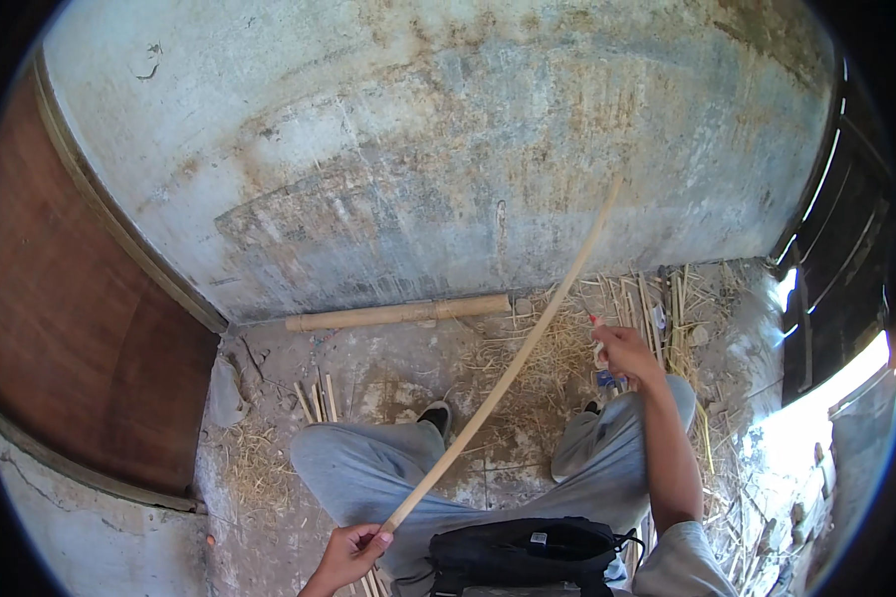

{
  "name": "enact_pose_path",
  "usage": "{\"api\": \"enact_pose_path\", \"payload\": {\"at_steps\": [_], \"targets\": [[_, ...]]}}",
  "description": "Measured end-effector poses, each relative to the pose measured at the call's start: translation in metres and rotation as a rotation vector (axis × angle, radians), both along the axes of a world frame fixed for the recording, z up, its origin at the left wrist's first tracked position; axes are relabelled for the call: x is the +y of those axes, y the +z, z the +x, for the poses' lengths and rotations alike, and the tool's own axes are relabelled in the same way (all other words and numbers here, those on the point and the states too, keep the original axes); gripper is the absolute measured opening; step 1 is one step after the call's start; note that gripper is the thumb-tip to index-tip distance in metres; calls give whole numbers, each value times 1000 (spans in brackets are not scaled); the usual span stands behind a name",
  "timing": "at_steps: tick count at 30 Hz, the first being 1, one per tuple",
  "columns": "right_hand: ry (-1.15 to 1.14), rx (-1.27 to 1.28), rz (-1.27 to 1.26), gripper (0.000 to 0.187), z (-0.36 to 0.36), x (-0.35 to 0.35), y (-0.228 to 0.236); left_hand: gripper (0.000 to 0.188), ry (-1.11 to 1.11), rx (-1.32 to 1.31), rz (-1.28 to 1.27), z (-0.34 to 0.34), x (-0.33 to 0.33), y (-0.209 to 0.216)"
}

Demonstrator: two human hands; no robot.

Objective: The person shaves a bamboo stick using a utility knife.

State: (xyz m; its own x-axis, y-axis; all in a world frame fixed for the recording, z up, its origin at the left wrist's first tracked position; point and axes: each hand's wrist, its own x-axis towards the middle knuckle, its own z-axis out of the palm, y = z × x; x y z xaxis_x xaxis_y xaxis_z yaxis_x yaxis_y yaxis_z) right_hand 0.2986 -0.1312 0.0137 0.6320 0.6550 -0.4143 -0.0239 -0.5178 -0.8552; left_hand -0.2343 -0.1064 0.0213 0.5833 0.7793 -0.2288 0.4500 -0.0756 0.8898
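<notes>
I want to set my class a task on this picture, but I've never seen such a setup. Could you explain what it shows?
There is no machine here: these are a seated person's bare hands. The one picture comes from a wide fisheye camera on their head, looking down, so straight edges bend.

The left hand grips the lower end of a long, pale strip, which slants up to the right. The right hand holds a small object with a red part, too small to identify.

On the floor lie a pale pole, along the wall, and scattered straw-like shavings.
</notes>
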Motion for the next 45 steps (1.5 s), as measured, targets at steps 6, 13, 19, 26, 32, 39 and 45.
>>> {"api": "enact_pose_path", "payload": {"at_steps": [6, 13, 19, 26, 32, 39, 45], "targets": [[-17, 79, 269, 45, -39, 17, 14, 22, 75, -10, -251, 18, 9, 15], [-64, 158, 618, 30, -78, 48, 28, 24, 3, -84, -209, 62, 23, 11], [-149, 17, 724, 20, -66, 54, -2, 28, -105, 132, 98, 81, 36, 4], [-112, -20, 646, 19, -74, 48, 0, 39, -341, 410, 581, 110, 48, 64], [52, 138, 747, 29, -111, 44, 7, 58, -365, 109, 670, 153, 70, 50], [146, 92, 787, 28, -124, 44, -6, 39, -266, -26, 19, 186, 71, 16], [150, 19, 697, 26, -115, 35, 2, 24, -143, -159, -153, 168, 62, 25]]}}
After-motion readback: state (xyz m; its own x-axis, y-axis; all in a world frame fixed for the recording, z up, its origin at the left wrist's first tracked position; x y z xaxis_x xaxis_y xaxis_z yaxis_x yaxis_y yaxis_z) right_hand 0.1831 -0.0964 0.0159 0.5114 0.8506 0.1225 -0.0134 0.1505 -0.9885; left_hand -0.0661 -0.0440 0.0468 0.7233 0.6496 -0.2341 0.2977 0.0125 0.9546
